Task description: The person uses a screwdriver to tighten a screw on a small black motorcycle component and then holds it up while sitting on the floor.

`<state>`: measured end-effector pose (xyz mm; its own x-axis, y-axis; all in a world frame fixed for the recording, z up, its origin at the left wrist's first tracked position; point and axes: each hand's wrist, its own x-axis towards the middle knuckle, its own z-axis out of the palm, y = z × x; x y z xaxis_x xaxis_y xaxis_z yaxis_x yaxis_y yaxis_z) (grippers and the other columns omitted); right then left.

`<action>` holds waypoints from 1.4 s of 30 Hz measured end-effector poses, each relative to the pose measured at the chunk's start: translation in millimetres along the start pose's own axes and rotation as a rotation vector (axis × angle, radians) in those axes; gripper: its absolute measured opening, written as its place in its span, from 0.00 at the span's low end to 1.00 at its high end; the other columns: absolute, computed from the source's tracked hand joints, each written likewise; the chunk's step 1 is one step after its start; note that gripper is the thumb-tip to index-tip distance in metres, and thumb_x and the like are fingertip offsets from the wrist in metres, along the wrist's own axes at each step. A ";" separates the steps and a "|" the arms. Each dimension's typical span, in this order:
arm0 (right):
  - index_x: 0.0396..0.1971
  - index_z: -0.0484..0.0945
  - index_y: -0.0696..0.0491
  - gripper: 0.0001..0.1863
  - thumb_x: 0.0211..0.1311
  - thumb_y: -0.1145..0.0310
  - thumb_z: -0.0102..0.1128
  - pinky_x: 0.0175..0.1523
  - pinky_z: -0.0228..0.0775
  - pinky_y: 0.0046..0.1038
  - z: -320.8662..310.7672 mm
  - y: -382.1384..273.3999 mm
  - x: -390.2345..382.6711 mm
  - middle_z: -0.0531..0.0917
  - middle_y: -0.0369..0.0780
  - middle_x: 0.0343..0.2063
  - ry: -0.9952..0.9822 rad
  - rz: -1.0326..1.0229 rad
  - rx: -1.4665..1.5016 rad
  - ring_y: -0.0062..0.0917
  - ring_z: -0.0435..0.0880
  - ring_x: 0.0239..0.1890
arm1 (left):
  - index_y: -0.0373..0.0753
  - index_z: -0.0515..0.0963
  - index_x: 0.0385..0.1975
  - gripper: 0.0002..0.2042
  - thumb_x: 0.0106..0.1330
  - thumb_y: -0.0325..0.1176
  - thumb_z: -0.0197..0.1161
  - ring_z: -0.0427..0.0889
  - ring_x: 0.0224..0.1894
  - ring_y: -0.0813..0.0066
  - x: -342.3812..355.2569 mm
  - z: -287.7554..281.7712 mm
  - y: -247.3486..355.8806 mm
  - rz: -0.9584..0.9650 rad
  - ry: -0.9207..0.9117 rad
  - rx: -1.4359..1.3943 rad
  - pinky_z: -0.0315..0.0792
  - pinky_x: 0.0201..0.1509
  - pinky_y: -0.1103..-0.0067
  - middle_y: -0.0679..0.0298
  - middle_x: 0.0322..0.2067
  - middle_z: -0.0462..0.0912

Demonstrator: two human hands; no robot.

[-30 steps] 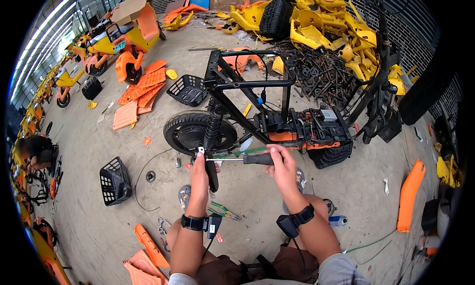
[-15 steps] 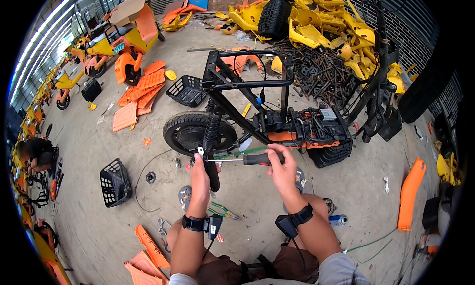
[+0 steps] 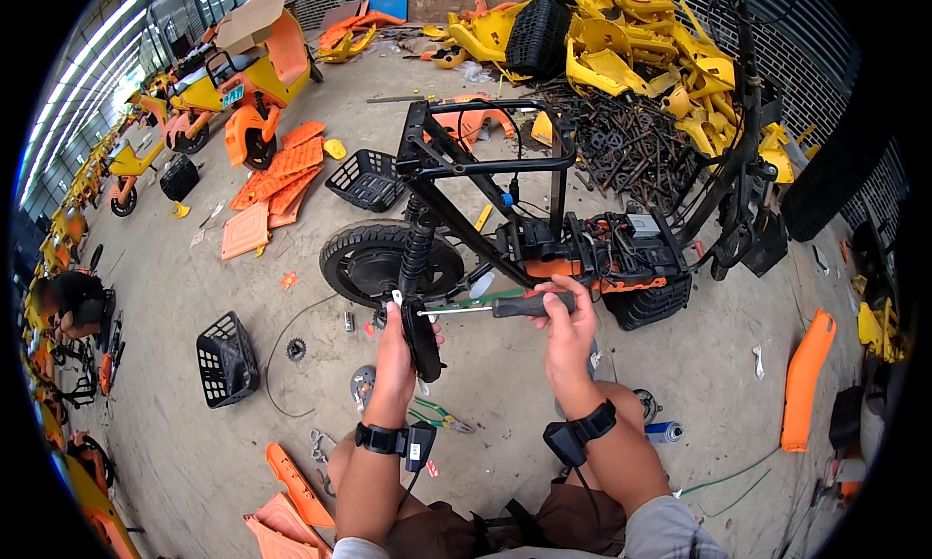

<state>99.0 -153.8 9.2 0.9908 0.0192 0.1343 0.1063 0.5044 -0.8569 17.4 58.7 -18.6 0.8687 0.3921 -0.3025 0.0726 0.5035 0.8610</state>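
Observation:
My left hand (image 3: 393,357) is closed around a long black part (image 3: 422,344) with a pale tab at its top, whose exact kind I cannot make out. A screwdriver (image 3: 520,307) with a dark handle and a bit of red is gripped in my right hand (image 3: 566,338). Its thin shaft points left, with the tip at the upper end of the black part. Just beyond both hands stands a stripped scooter frame (image 3: 476,217), with its rear wheel (image 3: 363,263) and shock absorber (image 3: 416,244) behind my left hand.
Green-handled pliers (image 3: 442,418) lie on the floor below my hands. A black basket (image 3: 227,358) and a small sprocket (image 3: 296,348) lie to the left, an orange panel (image 3: 808,379) and a blue can (image 3: 664,432) to the right. Yellow panels (image 3: 612,49) are heaped behind. Another person (image 3: 78,302) crouches far left.
The black part has turned, showing its broader side. My right hand and the screwdriver have shifted slightly right, with the tip now lying across the part's upper end.

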 end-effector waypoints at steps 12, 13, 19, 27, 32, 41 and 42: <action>0.40 0.79 0.54 0.09 0.59 0.75 0.62 0.33 0.72 0.22 4.9 13.8 -24.2 0.80 0.35 0.26 -0.248 -0.138 -0.584 0.17 0.78 0.26 | 0.39 0.75 0.47 0.24 0.76 0.56 0.46 0.84 0.36 0.70 -6.3 19.0 -16.4 -0.037 -0.114 0.239 0.77 0.42 0.76 0.59 0.35 0.84; 0.41 0.79 0.54 0.10 0.58 0.74 0.63 0.33 0.72 0.23 6.6 14.7 -28.6 0.81 0.36 0.26 -0.343 -0.096 -0.648 0.18 0.79 0.26 | 0.40 0.75 0.47 0.23 0.76 0.56 0.46 0.84 0.36 0.70 -6.9 21.1 -19.9 -0.027 -0.144 0.268 0.76 0.41 0.76 0.59 0.35 0.84; 0.42 0.80 0.54 0.14 0.56 0.69 0.68 0.35 0.74 0.27 20.3 17.9 -40.0 0.83 0.42 0.29 -0.470 -0.252 -0.806 0.29 0.81 0.26 | 0.36 0.79 0.49 0.20 0.76 0.49 0.54 0.71 0.39 0.86 -8.6 25.4 -28.5 -0.013 -0.144 0.315 0.67 0.43 0.85 0.72 0.36 0.78; 0.39 0.81 0.56 0.11 0.56 0.72 0.68 0.36 0.75 0.29 16.9 25.5 -33.8 0.85 0.43 0.31 -0.405 -0.303 -0.844 0.36 0.85 0.30 | 0.35 0.78 0.51 0.21 0.75 0.49 0.55 0.72 0.38 0.86 -9.2 26.7 -28.9 0.022 -0.190 0.352 0.68 0.42 0.84 0.71 0.37 0.79; 0.35 0.82 0.55 0.08 0.55 0.72 0.68 0.36 0.77 0.30 17.5 19.2 -33.5 0.85 0.44 0.31 -0.420 -0.305 -0.862 0.35 0.86 0.31 | 0.35 0.78 0.52 0.21 0.75 0.48 0.55 0.73 0.36 0.85 -9.5 25.2 -25.6 -0.003 -0.192 0.413 0.68 0.40 0.85 0.71 0.34 0.79; 0.32 0.83 0.54 0.07 0.53 0.71 0.68 0.32 0.77 0.31 14.1 25.5 -31.4 0.85 0.42 0.27 -0.453 -0.383 -0.920 0.37 0.86 0.27 | 0.33 0.77 0.52 0.23 0.76 0.49 0.53 0.74 0.32 0.82 -11.4 26.1 -30.5 0.183 -0.163 0.602 0.69 0.36 0.82 0.66 0.31 0.80; 0.32 0.83 0.54 0.07 0.53 0.71 0.69 0.32 0.77 0.31 13.8 25.6 -31.1 0.85 0.42 0.27 -0.454 -0.385 -0.937 0.37 0.85 0.27 | 0.33 0.77 0.51 0.23 0.76 0.49 0.52 0.74 0.32 0.82 -11.5 27.2 -30.6 0.202 -0.159 0.623 0.69 0.35 0.81 0.65 0.30 0.81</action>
<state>69.7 -129.6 -10.0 0.7755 0.4125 0.4779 0.6118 -0.3041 -0.7302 18.5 17.8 -30.3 0.9530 0.2901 -0.0875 0.1282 -0.1245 0.9839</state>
